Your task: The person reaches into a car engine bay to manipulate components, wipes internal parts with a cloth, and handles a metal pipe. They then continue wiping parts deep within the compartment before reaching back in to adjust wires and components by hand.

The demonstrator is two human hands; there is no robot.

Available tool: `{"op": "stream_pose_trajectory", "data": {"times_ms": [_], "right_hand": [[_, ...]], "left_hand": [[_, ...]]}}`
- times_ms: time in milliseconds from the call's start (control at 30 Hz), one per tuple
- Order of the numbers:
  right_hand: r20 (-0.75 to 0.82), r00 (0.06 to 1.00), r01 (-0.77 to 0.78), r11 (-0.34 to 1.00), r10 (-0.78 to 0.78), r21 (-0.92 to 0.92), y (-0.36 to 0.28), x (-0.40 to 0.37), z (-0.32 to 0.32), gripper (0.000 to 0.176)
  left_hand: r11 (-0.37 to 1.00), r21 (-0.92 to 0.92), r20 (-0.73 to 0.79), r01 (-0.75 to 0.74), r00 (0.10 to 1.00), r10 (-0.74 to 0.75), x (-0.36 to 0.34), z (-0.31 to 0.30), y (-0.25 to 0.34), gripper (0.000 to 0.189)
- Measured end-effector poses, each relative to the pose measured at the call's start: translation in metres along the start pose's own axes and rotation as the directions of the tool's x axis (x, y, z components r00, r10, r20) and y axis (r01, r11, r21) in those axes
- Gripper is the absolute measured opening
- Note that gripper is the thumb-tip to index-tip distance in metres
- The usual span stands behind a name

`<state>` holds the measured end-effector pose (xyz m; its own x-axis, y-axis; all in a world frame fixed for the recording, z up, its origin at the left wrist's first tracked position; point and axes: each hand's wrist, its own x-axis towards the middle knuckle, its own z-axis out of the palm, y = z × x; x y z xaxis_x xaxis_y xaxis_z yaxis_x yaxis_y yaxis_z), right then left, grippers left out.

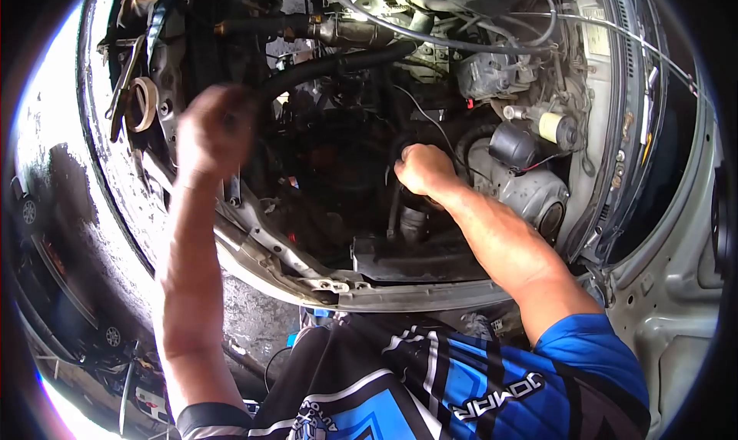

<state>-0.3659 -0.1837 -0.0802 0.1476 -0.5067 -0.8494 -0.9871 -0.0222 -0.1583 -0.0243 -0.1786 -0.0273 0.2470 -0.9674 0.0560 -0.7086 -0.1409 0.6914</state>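
My left hand (pixel 214 132) is smeared by motion over the left side of the engine bay, its fingers curled with a dark patch among them. Close by it are a roll of tape (pixel 144 104) and a thick black hose (pixel 330 65) running to the right. My right hand (pixel 425 169) is closed, fingers wrapped round something dark low in the bay that I cannot make out. Below this hand stands a ribbed pipe (pixel 413 225). To its right lie a silver round housing (pixel 534 201) and a black cylindrical part (pixel 513 144).
The car's front body rail (pixel 415 295) crosses in front of me. A fluid reservoir (pixel 557 127) sits near the right wall. A grey cable (pixel 453 46) arches across the back, and an open car door (pixel 684 317) is at the right. Other cars (pixel 69 278) stand at the left.
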Motion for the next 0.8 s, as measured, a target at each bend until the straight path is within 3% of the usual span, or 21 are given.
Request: {"op": "stream_pose_trajectory", "data": {"times_ms": [33, 67, 100, 167, 200, 267, 333, 400, 467, 500, 533, 600, 667, 700, 767, 800], "right_hand": [[0.001, 1.000, 0.006, 1.000, -0.006, 0.005, 0.000, 0.001, 0.001, 0.033], [0.005, 1.000, 0.014, 1.000, -0.014, 0.011, 0.000, 0.000, 0.003, 0.033], [0.009, 1.000, 0.018, 1.000, -0.018, 0.004, -0.002, -0.001, 0.001, 0.033], [0.023, 1.000, 0.014, 1.000, -0.014, 0.011, -0.007, -0.005, -0.003, 0.033], [0.027, 1.000, -0.002, 1.000, 0.001, 0.024, -0.007, -0.005, -0.006, 0.033], [0.027, 0.998, -0.050, 0.999, 0.049, 0.019, -0.005, -0.004, -0.002, 0.032], [0.025, 1.000, 0.002, 1.000, -0.002, -0.003, -0.001, -0.001, -0.001, 0.032], [0.031, 1.000, 0.007, 1.000, -0.007, 0.003, 0.002, 0.004, 0.000, 0.032], [0.072, 0.997, 0.000, 1.000, -0.001, 0.011, 0.000, 0.003, -0.003, 0.032], [0.105, 0.994, -0.004, 1.000, 0.003, 0.013, 0.000, 0.004, -0.004, 0.033], [0.096, 0.995, 0.005, 1.000, -0.005, 0.008, 0.000, 0.005, -0.006, 0.033], [0.091, 0.996, 0.001, 1.000, -0.003, 0.025, 0.000, 0.004, -0.005, 0.033], [0.099, 0.995, 0.006, 1.000, -0.006, 0.008, -0.002, 0.005, -0.006, 0.033], [0.097, 0.995, 0.002, 1.000, -0.002, 0.007, -0.003, 0.004, -0.007, 0.033], [0.108, 0.994, 0.003, 1.000, -0.003, -0.006, -0.004, 0.004, -0.009, 0.032], [0.101, 0.995, 0.007, 1.000, -0.006, -0.008, -0.004, 0.006, -0.010, 0.032]], "left_hand": [[0.991, 0.081, 0.354, 0.107, 0.926, -0.129, -0.018, 0.009, 0.029, 0.021], [0.965, 0.195, 0.647, 0.177, 0.716, -0.263, -0.030, 0.020, 0.054, 0.024], [0.932, 0.363, 0.772, 0.014, 0.555, -0.309, -0.036, 0.033, 0.074, 0.027], [0.911, 0.406, 0.848, -0.076, 0.401, -0.345, -0.055, 0.071, 0.065, 0.030], [0.948, 0.311, 0.845, -0.071, 0.477, -0.242, -0.064, 0.087, 0.058, 0.028], [0.952, 0.275, 0.837, 0.135, 0.454, -0.306, -0.060, 0.104, 0.079, 0.028], [0.974, 0.182, 0.971, -0.134, 0.179, -0.157, -0.073, 0.116, 0.100, 0.028], [0.997, -0.039, 0.996, -0.069, 0.080, 0.044, -0.097, 0.125, 0.121, 0.033], [0.960, -0.187, 0.976, -0.210, 0.069, 0.206, -0.114, 0.144, 0.143, 0.035], [0.967, -0.184, 0.967, -0.179, 0.143, 0.211, -0.127, 0.156, 0.150, 0.034], [0.997, -0.058, 0.989, -0.056, 0.133, 0.065, -0.134, 0.169, 0.163, 0.039], [0.838, 0.045, 0.982, -0.543, 0.176, 0.062, -0.150, 0.192, 0.188, 0.050], [0.921, -0.081, 0.997, -0.381, -0.027, 0.077, -0.141, 0.224, 0.185, 0.054], [0.922, -0.076, 0.997, -0.380, -0.021, 0.073, -0.143, 0.233, 0.183, 0.054], [0.998, -0.029, 0.994, -0.049, 0.103, 0.034, -0.145, 0.247, 0.177, 0.056], [0.998, -0.027, 0.993, -0.053, 0.110, 0.033, -0.147, 0.251, 0.175, 0.056]]}}
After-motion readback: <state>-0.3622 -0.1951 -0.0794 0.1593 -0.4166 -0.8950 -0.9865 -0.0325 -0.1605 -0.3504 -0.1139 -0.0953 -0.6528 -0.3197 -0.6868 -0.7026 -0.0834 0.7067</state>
